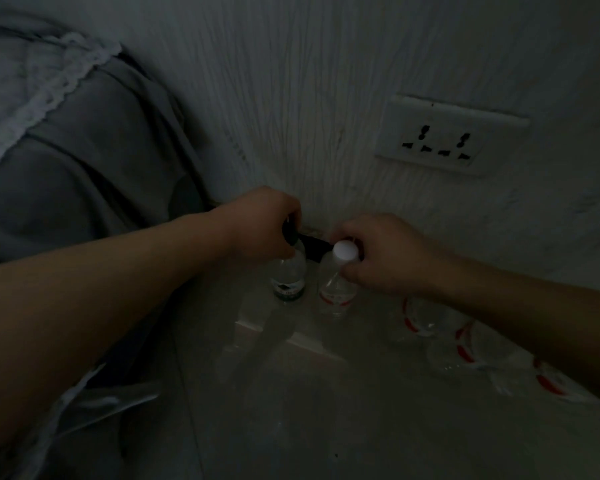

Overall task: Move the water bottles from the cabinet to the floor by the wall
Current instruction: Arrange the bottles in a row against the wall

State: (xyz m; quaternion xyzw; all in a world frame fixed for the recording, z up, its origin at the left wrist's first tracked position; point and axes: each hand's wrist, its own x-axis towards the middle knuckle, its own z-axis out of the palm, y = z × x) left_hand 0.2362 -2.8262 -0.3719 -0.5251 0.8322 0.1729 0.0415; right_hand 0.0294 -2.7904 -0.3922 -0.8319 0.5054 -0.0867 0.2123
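1. Two-handed carry, one bottle per hand: grips the clear plastic bottle with the dark cap and green label (288,278) in the left hand (264,223), fingers (281,206) curled down over the cap, so the body hangs straight below them.
2. Pinches the clear plastic bottle with the round white cap and red label (336,289) at the neck with the right hand (385,254), fingertips closed just under the cap, leaving the cap itself bare.
3. Holds both bottles upright and just beside each other, bases at or very near the pale glossy floor (326,410); too dim to say whether either has touched down.
4. Brings them just short of the white grained wall (309,98) beyond the fingertips, probably to line them along its foot.
5. Shows several more clear red-labelled bottles (420,317) on the floor behind the right fingers, under the forearm; suggests a task well along.
6. Works below the white wall socket (447,136), with grey bedding (84,150) beyond the left wrist.
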